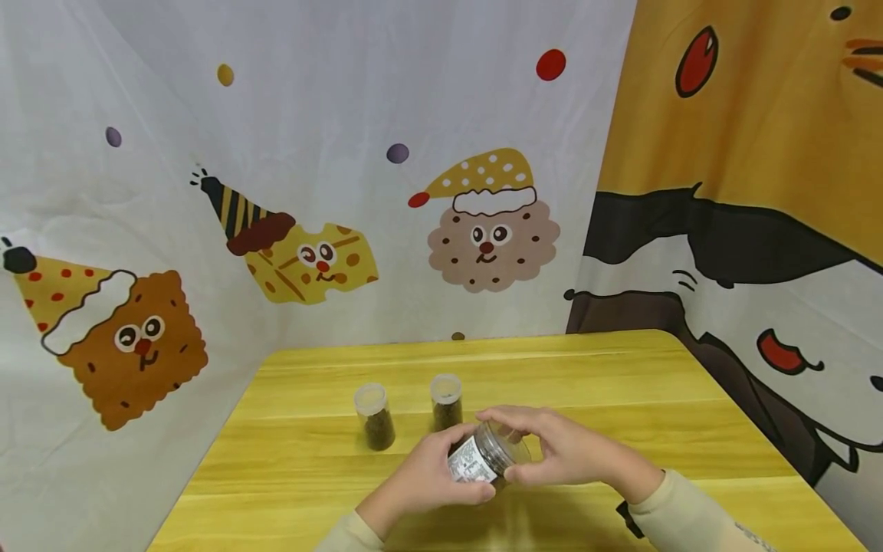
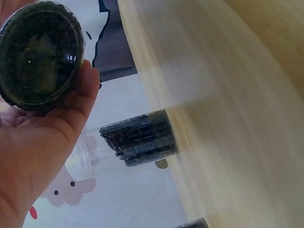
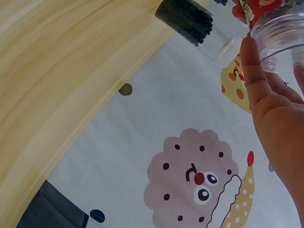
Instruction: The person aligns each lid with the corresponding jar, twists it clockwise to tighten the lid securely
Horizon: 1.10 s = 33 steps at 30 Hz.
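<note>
A clear plastic jar [image 1: 471, 462] with a white printed label is held tilted above the table, its lid end to the right. My left hand [image 1: 431, 477] grips the jar's body, thumb in front. In the left wrist view the jar's round base [image 2: 40, 57] shows dark contents. My right hand [image 1: 562, 448] holds the clear lid [image 1: 512, 446] between fingers and thumb. A red patch of label [image 3: 263, 8] shows beside the lid in the right wrist view. Two clear jars, the left one [image 1: 377, 425] and the right one [image 1: 447, 410], stand upright behind, partly filled with dark grains.
The yellow wood-grain table [image 1: 586, 368] lies under both hands. Behind it hangs a white cloth [image 1: 345, 92] with cartoon prints, and an orange and dark printed cloth [image 1: 773, 138] is at the right. A small black object [image 1: 628, 520] shows by the right sleeve.
</note>
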{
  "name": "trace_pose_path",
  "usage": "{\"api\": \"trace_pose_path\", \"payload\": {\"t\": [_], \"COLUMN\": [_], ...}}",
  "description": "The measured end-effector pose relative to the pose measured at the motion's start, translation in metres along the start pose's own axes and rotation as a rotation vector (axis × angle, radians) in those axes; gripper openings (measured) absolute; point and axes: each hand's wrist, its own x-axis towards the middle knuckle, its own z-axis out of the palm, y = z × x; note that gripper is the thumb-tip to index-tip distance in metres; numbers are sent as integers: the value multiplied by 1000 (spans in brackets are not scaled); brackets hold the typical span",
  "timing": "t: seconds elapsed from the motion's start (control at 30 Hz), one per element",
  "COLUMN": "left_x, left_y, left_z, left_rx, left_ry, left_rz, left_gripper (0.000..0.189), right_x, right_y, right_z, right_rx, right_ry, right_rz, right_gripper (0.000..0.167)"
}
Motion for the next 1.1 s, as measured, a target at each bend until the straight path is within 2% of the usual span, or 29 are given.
{"api": "trace_pose_path", "payload": {"t": [0.2, 0.43, 0.57, 0.73, 0.87, 1.0, 1.1], "left_x": [0, 1, 1, 0, 1, 1, 1], "left_y": [-1, 1, 0, -1, -3, -2, -1], "left_z": [3, 11, 13, 14, 14, 16, 17], "left_rx": [69, 193, 235, 259, 284, 306, 335], "left_ry": [45, 110, 116, 134, 153, 163, 176], "left_rz": [11, 4, -1, 4, 17, 14, 20], "left_gripper": [79, 82, 82, 83, 83, 84, 84], "right_x": [-1, 0, 3, 2, -2, -3, -2], "right_y": [1, -1, -3, -4, -3, -2, -1], "right_z": [2, 7, 9, 8, 7, 5, 6], "right_rx": [-26, -89, -84, -112, -163, -155, -135], "right_ry": [22, 45, 26, 2, 0, 1, 4], "right_rz": [43, 237, 289, 301, 255, 212, 232], "right_gripper": [67, 69, 72, 86, 97, 87, 80]}}
